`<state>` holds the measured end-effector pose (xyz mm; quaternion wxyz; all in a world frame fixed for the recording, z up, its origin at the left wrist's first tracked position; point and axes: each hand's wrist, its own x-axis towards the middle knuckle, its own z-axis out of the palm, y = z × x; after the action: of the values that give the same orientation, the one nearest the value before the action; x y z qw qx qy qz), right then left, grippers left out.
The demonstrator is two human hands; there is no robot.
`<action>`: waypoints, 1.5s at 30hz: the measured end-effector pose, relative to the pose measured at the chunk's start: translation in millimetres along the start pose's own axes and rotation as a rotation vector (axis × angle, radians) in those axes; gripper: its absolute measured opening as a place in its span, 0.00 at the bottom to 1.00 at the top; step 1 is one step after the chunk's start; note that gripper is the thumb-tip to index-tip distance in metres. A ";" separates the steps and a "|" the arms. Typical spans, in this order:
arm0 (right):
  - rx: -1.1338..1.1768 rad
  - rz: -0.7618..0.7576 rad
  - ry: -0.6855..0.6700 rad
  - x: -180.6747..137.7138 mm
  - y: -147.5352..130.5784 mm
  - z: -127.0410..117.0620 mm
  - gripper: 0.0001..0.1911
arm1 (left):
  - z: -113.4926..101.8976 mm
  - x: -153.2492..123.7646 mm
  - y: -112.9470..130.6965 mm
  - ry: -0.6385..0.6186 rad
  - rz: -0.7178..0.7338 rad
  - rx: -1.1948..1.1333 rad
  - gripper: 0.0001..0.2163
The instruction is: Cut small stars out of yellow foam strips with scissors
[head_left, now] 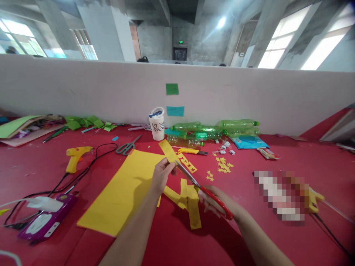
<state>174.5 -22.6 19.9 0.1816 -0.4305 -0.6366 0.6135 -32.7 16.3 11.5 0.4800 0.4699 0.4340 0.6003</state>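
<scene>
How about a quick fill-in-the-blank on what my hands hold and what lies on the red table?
The metal scissors in the right hand have ___ handles.
The narrow paper strip pinched by the left hand is ___.
The yellow plastic glue gun lies to the ___ of the large yellow paper sheet.
Missing words: red; yellow; left.

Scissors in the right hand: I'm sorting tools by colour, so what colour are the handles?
Red handles, best seen in the head view.
</scene>
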 end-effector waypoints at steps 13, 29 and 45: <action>0.020 -0.006 -0.025 -2.1 -3.9 -0.3 0.19 | -3.4 1.2 -3.4 -0.031 0.011 -0.040 0.06; 0.018 -0.009 -0.016 2.3 5.2 -2.6 0.18 | -4.8 1.7 -4.5 -0.046 0.012 -0.050 0.05; 0.049 -0.016 0.013 6.6 10.9 14.1 0.17 | 0.4 -3.5 -13.6 -0.001 0.010 -0.031 0.13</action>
<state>163.6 -27.6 5.2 0.2014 -0.4247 -0.6237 0.6246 -29.7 15.1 -2.2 0.4845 0.4647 0.4221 0.6092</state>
